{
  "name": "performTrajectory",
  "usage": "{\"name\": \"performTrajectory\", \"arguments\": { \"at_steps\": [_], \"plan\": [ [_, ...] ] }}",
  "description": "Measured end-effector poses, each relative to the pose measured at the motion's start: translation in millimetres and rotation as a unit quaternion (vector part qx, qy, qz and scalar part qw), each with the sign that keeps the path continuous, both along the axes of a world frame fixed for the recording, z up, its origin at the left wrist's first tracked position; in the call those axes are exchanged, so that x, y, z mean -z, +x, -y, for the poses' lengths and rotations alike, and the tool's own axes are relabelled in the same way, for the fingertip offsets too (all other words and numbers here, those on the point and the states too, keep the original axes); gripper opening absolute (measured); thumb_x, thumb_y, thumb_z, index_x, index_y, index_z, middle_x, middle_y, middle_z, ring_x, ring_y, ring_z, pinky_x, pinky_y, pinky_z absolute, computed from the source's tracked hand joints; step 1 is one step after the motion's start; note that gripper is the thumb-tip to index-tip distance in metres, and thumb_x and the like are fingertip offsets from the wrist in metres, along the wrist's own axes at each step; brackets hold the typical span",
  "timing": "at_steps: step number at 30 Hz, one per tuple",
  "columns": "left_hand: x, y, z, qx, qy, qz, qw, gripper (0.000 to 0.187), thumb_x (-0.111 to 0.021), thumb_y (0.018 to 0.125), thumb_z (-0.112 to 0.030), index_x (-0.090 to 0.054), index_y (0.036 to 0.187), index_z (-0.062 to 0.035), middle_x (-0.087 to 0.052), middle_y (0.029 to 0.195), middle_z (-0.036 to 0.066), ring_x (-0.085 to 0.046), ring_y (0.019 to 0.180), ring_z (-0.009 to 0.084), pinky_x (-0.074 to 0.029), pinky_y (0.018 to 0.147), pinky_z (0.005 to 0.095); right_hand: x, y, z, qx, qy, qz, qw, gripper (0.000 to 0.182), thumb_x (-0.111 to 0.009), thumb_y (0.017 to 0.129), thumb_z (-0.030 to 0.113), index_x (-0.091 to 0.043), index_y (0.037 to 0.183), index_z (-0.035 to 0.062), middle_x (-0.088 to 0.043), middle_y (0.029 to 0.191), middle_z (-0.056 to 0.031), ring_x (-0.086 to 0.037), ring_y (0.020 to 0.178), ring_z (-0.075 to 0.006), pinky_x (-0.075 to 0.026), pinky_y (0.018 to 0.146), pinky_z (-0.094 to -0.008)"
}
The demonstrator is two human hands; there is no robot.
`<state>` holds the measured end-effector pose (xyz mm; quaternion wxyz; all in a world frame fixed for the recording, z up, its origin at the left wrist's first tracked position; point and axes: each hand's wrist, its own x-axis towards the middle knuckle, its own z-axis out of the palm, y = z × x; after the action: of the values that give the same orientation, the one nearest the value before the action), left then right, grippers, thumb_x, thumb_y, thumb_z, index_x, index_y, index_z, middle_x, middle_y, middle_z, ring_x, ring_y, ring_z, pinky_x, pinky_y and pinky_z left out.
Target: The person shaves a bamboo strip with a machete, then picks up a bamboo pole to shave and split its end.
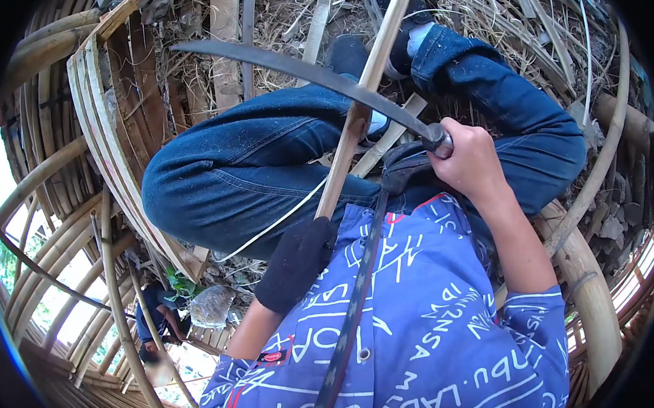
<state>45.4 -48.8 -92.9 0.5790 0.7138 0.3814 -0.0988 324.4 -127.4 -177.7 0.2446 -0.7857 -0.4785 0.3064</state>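
Observation:
My right hand [467, 156] is bare and closed round the handle of a long curved blade [284, 62]. The blade reaches across to the upper left and lies against a bamboo strip [347, 141] at about its middle. That strip slants from the top of the view down to my waist. My left hand [297, 264], in a black glove, is closed round the strip's lower end, beside my shirt. A dark strap [356, 294] runs down over the blue printed shirt. Both legs, in blue jeans [252, 171], are folded under the strip.
Bent bamboo strips [105, 148] stand at the left. Another person [157, 313] crouches at the lower left, near a clear plastic bag [212, 307]. A thick bamboo pole [586, 295] is at the right. Dry shavings [472, 15] and flat slats cover the ground ahead.

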Motion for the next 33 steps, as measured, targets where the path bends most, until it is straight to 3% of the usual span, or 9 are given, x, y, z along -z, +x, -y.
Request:
{"name": "performTrajectory", "arguments": {
  "at_steps": [4, 6, 12, 18, 22, 24, 30, 31, 33],
  "plan": [
    [-7.2, 10.2, -3.3, -0.086, -0.149, -0.116, 0.978, 0.024, -0.056, 0.076, 0.003, -0.049, 0.099, 0.0017, -0.055, 0.076, 0.016, -0.054, 0.063, 0.0321, -0.043, 0.058, 0.0396, -5.6, 2.4, -2.1, -0.027, -0.013, 0.017, 0.999, 0.012, -0.063, 0.065, 0.010, -0.053, 0.069, 0.0031, -0.059, 0.063, -0.0186, -0.061, 0.064, -0.0374, -0.049, 0.060, -0.0456],
    [-1.9, 6.5, 1.5, 0.091, 0.156, 0.017, 0.983, 0.024, -0.056, 0.078, 0.003, -0.049, 0.101, 0.0027, -0.056, 0.079, 0.016, -0.055, 0.066, 0.0323, -0.043, 0.059, 0.0400, -10.2, 5.8, -6.8, -0.066, -0.039, 0.037, 0.996, 0.012, -0.063, 0.064, 0.011, -0.055, 0.067, 0.0035, -0.060, 0.064, -0.0179, -0.062, 0.064, -0.0367, -0.050, 0.060, -0.0454],
    [2.7, -0.2, 9.3, 0.148, 0.264, 0.002, 0.953, 0.031, -0.054, 0.080, 0.002, -0.050, 0.110, 0.0049, -0.057, 0.086, 0.019, -0.056, 0.071, 0.0340, -0.043, 0.061, 0.0422, 7.6, 12.6, -20.8, -0.086, -0.086, 0.133, 0.984, 0.011, -0.064, 0.062, 0.014, -0.061, 0.067, 0.0049, -0.063, 0.068, -0.0171, -0.063, 0.065, -0.0355, -0.052, 0.063, -0.0443],
    [-2.3, 1.5, 7.5, 0.041, 0.082, -0.057, 0.994, 0.023, -0.054, 0.083, -0.003, -0.051, 0.106, 0.0031, -0.056, 0.075, 0.017, -0.053, 0.059, 0.0302, -0.041, 0.053, 0.0396, 19.3, 24.1, -36.0, -0.086, -0.104, 0.146, 0.980, 0.014, -0.064, 0.065, 0.017, -0.065, 0.073, 0.0060, -0.064, 0.070, -0.0192, -0.065, 0.071, -0.0361, -0.053, 0.067, -0.0445],
    [-7.8, -0.8, 8.9, 0.120, 0.219, 0.005, 0.968, 0.025, -0.056, 0.081, -0.001, -0.051, 0.105, 0.0034, -0.057, 0.077, 0.017, -0.054, 0.061, 0.0314, -0.041, 0.053, 0.0403, 49.4, 78.3, -52.3, 0.034, -0.137, 0.186, 0.973, 0.019, -0.060, 0.071, 0.019, -0.067, 0.080, 0.0034, -0.065, 0.079, -0.0224, -0.064, 0.079, -0.0385, -0.053, 0.074, -0.0445],
    [-3.8, -0.9, 3.5, 0.031, 0.044, -0.070, 0.996, 0.014, -0.046, 0.091, -0.010, -0.052, 0.096, 0.0014, -0.056, 0.078, 0.018, -0.053, 0.062, 0.0338, -0.041, 0.056, 0.0418, 46.9, 88.6, -66.3, 0.011, -0.145, 0.203, 0.968, 0.021, -0.059, 0.072, 0.019, -0.066, 0.081, 0.0024, -0.065, 0.081, -0.0226, -0.064, 0.080, -0.0390, -0.052, 0.075, -0.0449],
    [-7.7, -6.9, 11.3, 0.083, 0.218, 0.006, 0.972, 0.023, -0.042, 0.095, -0.018, -0.051, 0.088, 0.0016, -0.052, 0.066, 0.017, -0.052, 0.060, 0.0324, -0.038, 0.052, 0.0402, 63.1, 129.6, -88.1, 0.115, -0.177, 0.200, 0.957, 0.027, -0.060, 0.071, 0.023, -0.068, 0.088, 0.0033, -0.065, 0.091, -0.0249, -0.063, 0.090, -0.0372, -0.050, 0.082, -0.0441],
    [-21.0, 1.6, -1.3, -0.074, -0.103, -0.161, 0.979, 0.013, -0.049, 0.087, -0.009, -0.052, 0.095, 0.0012, -0.054, 0.068, 0.016, -0.054, 0.060, 0.0331, -0.040, 0.052, 0.0413, 64.3, 140.2, -93.0, 0.105, -0.175, 0.207, 0.957, 0.028, -0.060, 0.072, 0.024, -0.068, 0.088, 0.0022, -0.065, 0.091, -0.0253, -0.063, 0.090, -0.0373, -0.050, 0.082, -0.0442],
    [-20.7, -9.2, -2.5, -0.021, -0.060, -0.139, 0.988, 0.016, -0.052, 0.083, -0.006, -0.052, 0.098, 0.0012, -0.055, 0.069, 0.016, -0.055, 0.061, 0.0334, -0.041, 0.052, 0.0420, 66.0, 151.4, -103.0, 0.095, -0.165, 0.249, 0.950, 0.031, -0.061, 0.073, 0.026, -0.067, 0.087, -0.0015, -0.064, 0.091, -0.0264, -0.063, 0.089, -0.0384, -0.050, 0.081, -0.0448]
  ]
}}
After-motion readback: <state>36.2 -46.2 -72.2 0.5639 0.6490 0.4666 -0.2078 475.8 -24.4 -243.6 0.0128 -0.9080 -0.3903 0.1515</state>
